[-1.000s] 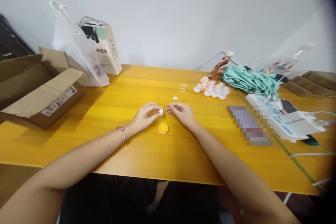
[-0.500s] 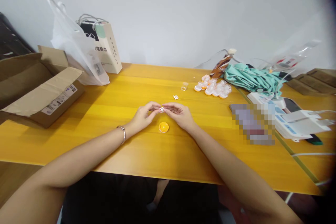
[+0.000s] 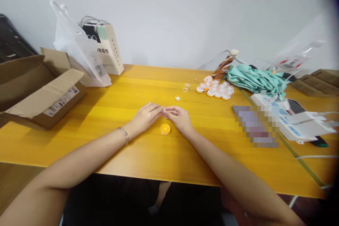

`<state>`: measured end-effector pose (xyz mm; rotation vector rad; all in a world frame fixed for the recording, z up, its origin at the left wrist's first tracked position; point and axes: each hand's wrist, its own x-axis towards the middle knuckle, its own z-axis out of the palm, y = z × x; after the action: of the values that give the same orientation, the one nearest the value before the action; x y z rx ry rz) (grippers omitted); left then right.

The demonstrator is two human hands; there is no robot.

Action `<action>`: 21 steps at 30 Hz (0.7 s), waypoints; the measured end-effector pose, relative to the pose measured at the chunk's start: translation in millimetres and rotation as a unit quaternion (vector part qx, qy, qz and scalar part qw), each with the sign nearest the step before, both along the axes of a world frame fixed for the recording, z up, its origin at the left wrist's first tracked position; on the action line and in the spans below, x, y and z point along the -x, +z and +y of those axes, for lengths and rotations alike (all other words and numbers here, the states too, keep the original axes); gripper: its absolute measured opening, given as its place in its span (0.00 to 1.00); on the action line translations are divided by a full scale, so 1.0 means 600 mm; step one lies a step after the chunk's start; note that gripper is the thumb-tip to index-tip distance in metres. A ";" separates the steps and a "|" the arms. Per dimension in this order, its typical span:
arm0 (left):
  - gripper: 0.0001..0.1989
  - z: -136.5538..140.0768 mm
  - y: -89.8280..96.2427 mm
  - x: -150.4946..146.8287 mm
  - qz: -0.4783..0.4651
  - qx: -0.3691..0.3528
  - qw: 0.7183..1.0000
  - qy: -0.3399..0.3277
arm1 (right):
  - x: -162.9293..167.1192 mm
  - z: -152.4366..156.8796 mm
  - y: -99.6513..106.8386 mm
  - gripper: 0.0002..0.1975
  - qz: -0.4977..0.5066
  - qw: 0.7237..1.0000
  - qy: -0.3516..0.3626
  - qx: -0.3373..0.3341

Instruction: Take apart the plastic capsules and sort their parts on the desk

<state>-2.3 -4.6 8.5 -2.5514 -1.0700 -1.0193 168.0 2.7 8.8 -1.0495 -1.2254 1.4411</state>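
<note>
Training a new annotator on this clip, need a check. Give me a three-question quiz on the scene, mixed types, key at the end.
1. True or false: the orange disc lies nearer the person's edge of the table than the loose white piece does.

2. Multiple choice: on which wrist is the bracelet?
A) right
B) left
C) both

3. Fill in the colour: the visible bit of the small piece pinched by the right hand is ____.

Key: 1 true; 2 B; 3 white.
</note>
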 end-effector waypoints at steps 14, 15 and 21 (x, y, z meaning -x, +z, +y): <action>0.11 -0.007 -0.004 -0.002 0.011 -0.014 1.000 -0.025 | -0.005 0.001 0.004 0.10 -0.052 0.996 0.012 -0.071; 0.11 -0.007 -0.004 -0.003 0.007 -0.015 1.000 -0.027 | -0.004 0.001 0.004 0.09 -0.058 0.996 0.010 -0.074; 0.11 -0.009 -0.004 -0.008 -0.020 -0.017 0.999 -0.040 | -0.003 0.000 0.006 0.06 -0.105 0.989 -0.020 -0.100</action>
<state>2.8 -9.8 5.9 -2.5756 -0.9602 -1.1024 169.7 2.7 12.6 -1.0994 -1.4577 1.1720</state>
